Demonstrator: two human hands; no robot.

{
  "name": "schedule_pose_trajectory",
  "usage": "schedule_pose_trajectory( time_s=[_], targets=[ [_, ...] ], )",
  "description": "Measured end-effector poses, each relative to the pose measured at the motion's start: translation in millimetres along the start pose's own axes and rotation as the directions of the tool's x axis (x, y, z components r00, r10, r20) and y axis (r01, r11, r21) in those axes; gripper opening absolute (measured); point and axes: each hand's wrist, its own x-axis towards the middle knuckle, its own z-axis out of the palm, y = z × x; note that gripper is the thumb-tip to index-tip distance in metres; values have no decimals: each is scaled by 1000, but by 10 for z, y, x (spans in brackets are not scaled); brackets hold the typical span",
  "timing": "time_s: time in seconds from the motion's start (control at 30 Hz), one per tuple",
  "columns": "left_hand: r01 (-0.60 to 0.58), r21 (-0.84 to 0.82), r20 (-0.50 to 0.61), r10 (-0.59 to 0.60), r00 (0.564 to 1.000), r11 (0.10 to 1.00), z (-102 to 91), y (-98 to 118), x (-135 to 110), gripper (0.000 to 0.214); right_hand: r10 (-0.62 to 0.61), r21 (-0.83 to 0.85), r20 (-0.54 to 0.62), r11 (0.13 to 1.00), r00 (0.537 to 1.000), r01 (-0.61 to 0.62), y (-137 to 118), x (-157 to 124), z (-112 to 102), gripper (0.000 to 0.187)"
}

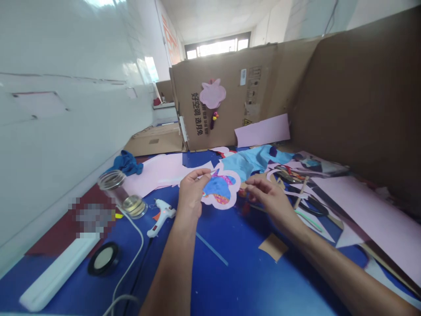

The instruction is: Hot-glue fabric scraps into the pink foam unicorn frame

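Observation:
My left hand (194, 186) pinches the left edge of a pink paper cutout (233, 196) with a wavy outline, holding it up above the blue table. On the cutout lies a blue fabric shape (219, 188) with a purple point and patterned pink and orange parts. Just right of it is my right hand (268, 195), its thumb and fingers drawn together. Small, blurred reddish pieces (242, 193) hang at those fingertips; their kind cannot be made out. A white glue gun (161, 217) rests on the table to the left of my left forearm.
A glass jar (120, 193), a round black-rimmed lid (103, 259) and a long white bar (61, 274) are at left. Light blue cloth (251, 160), scissors (311, 204) and pink sheets (365, 215) crowd the right. Cardboard walls (269, 92) stand behind; a brown card square (273, 247) lies in front.

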Motion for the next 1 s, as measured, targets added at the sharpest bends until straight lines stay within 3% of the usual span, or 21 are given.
schedule_pose_trajectory(
  time_s=[0.13, 0.27, 0.43, 0.57, 0.67, 0.77, 0.87, 0.9, 1.0],
  targets=[
    [-115, -63, -78, 110, 991, 991, -258, 433, -33, 35, -34, -155, 176, 986, 984, 62, -135, -137, 322, 22],
    [-246, -76, -177, 230, 957, 966, -518, 834, -156, 39, -57, -283, 424, 940, 904, 192, -348, -299, 1000, 7],
    [-333, -59, -232, 311, 921, 941, -692, 1115, -402, 38, 156, -422, 650, 888, 744, 182, -414, -375, 2035, 14],
    [-314, 0, -219, 307, 926, 949, -811, 1214, -541, 36, 365, -564, 659, 818, 657, 110, -332, -323, 2527, 37],
    [-297, 31, -223, 297, 929, 954, -925, 1273, -575, 35, 401, -629, 615, 769, 679, 115, -297, -337, 2609, 39],
    [-285, 43, -215, 287, 933, 958, -1032, 1320, -577, 34, 312, -657, 553, 734, 773, 174, -288, -442, 2503, 36],
    [-292, 56, -223, 297, 928, 955, -1117, 1322, -561, 36, 175, -675, 474, 702, 863, 227, -274, -594, 2258, 32],
    [-294, 56, -226, 299, 927, 954, -1139, 1309, -551, 37, 124, -673, 446, 699, 886, 241, -266, -647, 2151, 22],
    [-291, 32, -230, 290, 929, 956, -1187, 1233, -507, 39, 2, -668, 367, 697, 930, 262, -232, -803, 1782, 21]
  ],
)
